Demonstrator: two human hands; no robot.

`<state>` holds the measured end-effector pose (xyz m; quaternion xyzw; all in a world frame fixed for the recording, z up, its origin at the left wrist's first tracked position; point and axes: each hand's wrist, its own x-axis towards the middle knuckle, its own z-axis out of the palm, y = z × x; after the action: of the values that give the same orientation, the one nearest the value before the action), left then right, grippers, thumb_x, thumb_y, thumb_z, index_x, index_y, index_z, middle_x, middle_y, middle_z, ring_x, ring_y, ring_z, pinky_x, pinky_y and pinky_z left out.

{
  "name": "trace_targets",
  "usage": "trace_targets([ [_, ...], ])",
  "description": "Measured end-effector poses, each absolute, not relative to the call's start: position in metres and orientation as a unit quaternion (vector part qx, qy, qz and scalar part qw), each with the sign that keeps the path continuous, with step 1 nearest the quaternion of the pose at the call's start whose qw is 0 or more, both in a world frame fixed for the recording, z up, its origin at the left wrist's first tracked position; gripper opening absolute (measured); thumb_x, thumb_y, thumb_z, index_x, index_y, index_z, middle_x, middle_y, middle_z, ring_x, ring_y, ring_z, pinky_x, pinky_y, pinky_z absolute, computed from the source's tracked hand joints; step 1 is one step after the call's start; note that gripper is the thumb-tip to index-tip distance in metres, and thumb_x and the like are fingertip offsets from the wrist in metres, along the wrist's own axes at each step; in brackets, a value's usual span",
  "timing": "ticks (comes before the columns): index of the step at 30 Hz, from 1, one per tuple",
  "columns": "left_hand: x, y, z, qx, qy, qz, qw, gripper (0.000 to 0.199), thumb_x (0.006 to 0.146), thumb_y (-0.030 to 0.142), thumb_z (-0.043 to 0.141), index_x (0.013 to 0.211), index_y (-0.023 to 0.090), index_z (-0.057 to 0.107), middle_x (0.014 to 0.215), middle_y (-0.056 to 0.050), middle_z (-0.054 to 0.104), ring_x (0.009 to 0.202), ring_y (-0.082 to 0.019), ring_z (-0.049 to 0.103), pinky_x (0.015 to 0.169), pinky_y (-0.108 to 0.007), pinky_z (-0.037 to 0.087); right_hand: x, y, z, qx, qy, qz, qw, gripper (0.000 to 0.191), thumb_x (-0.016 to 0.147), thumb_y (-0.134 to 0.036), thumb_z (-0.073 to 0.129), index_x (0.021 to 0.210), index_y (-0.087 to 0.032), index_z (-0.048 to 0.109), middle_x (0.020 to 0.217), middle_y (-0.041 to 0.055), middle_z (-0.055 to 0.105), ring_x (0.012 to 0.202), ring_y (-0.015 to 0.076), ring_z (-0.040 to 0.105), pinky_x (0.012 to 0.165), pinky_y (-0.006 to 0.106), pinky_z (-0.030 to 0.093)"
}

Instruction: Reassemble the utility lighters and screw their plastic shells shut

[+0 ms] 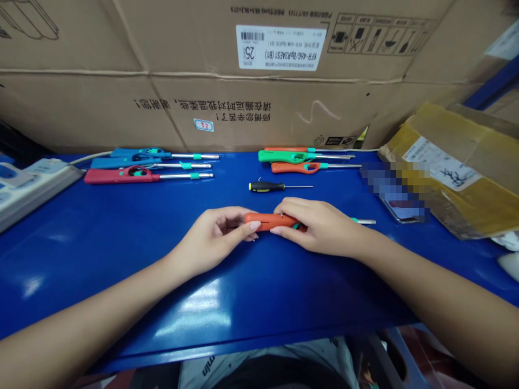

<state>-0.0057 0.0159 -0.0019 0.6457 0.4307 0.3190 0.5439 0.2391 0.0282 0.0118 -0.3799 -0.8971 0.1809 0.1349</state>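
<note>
Both hands hold one orange long-nosed lighter (265, 221) level above the blue table. My left hand (217, 235) pinches its rounded handle end between thumb and fingers. My right hand (324, 224) is wrapped round the trigger part and hides most of it. A bit of the metal tube with a green tip shows beyond the right wrist. Just past the hands lies a black and yellow screwdriver (267, 186), its shaft pointing right. Behind it on the right are a green lighter (284, 156) and two orange ones, among them the nearer orange lighter (298, 167).
Two blue lighters and a red lighter (117, 175) lie at the back left, beside a white power strip (36, 183). A large cardboard box (182, 113) closes off the back. At the right lie a phone (399, 202), partly blurred, and a taped carton (450, 167).
</note>
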Motion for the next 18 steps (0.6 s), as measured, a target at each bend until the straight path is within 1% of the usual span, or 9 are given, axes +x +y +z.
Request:
trace_targets([
  [3, -0.005, 0.013, -0.002, 0.679, 0.423, 0.31, 0.513, 0.029, 0.091, 0.043, 0.071, 0.101, 0.016, 0.076, 0.087, -0.003, 0.076, 0.079, -0.014, 0.069, 0.074, -0.023, 0.055, 0.24, 0.027, 0.015, -0.369, -0.904, 0.179, 0.123, 0.027, 0.105, -0.041, 0.047, 0.098, -0.019, 0.061, 0.094, 0.0026, 0.067, 0.08, 0.0157, 0.059, 0.068, 0.028, 0.037],
  [5, -0.004, 0.011, -0.002, 0.696, 0.422, 0.305, 0.493, 0.028, 0.093, 0.043, 0.07, 0.102, 0.017, 0.076, 0.09, -0.003, 0.077, 0.08, -0.015, 0.069, 0.073, -0.023, 0.055, 0.24, 0.025, 0.017, -0.372, -0.909, 0.148, 0.114, 0.025, 0.104, -0.039, 0.049, 0.096, -0.019, 0.061, 0.091, 0.0026, 0.067, 0.078, 0.0163, 0.058, 0.067, 0.029, 0.035],
  [7, -0.004, 0.008, -0.002, 0.736, 0.41, 0.302, 0.446, 0.025, 0.094, 0.04, 0.069, 0.105, 0.019, 0.076, 0.096, -0.002, 0.078, 0.082, -0.015, 0.07, 0.074, -0.023, 0.054, 0.239, 0.023, 0.018, -0.373, -0.915, 0.115, 0.105, 0.023, 0.103, -0.037, 0.052, 0.094, -0.018, 0.062, 0.089, 0.0028, 0.068, 0.077, 0.0172, 0.058, 0.067, 0.03, 0.035],
  [10, -0.005, 0.006, -0.003, 0.816, 0.368, 0.295, 0.334, 0.021, 0.096, 0.033, 0.067, 0.11, 0.02, 0.076, 0.104, -0.002, 0.078, 0.089, -0.015, 0.07, 0.08, -0.023, 0.053, 0.235, 0.022, 0.018, -0.347, -0.927, 0.101, 0.1, 0.025, 0.103, -0.038, 0.052, 0.094, -0.017, 0.063, 0.093, 0.0045, 0.069, 0.079, 0.0181, 0.06, 0.07, 0.03, 0.039],
  [12, -0.007, 0.007, -0.003, 0.852, 0.341, 0.282, 0.279, 0.021, 0.098, 0.029, 0.064, 0.113, 0.019, 0.075, 0.106, -0.003, 0.077, 0.094, -0.016, 0.07, 0.083, -0.025, 0.051, 0.235, 0.024, 0.017, -0.323, -0.933, 0.118, 0.107, 0.026, 0.104, -0.038, 0.052, 0.097, -0.017, 0.065, 0.096, 0.0055, 0.069, 0.084, 0.0188, 0.062, 0.074, 0.031, 0.043],
  [16, -0.012, 0.012, -0.002, 0.876, 0.326, 0.273, 0.226, 0.024, 0.1, 0.024, 0.061, 0.12, 0.019, 0.072, 0.11, -0.003, 0.077, 0.098, -0.017, 0.068, 0.088, -0.028, 0.051, 0.245, 0.033, 0.017, -0.294, -0.933, 0.167, 0.122, 0.021, 0.101, -0.033, 0.058, 0.109, -0.017, 0.069, 0.104, 0.0068, 0.071, 0.095, 0.0201, 0.065, 0.084, 0.032, 0.048],
  [18, -0.015, 0.014, -0.001, 0.879, 0.326, 0.282, 0.204, 0.024, 0.1, 0.024, 0.062, 0.121, 0.018, 0.072, 0.109, -0.004, 0.077, 0.097, -0.017, 0.067, 0.088, -0.029, 0.052, 0.251, 0.037, 0.019, -0.293, -0.934, 0.164, 0.124, 0.021, 0.101, -0.032, 0.058, 0.108, -0.017, 0.072, 0.103, 0.0072, 0.073, 0.096, 0.0207, 0.066, 0.085, 0.033, 0.05],
])
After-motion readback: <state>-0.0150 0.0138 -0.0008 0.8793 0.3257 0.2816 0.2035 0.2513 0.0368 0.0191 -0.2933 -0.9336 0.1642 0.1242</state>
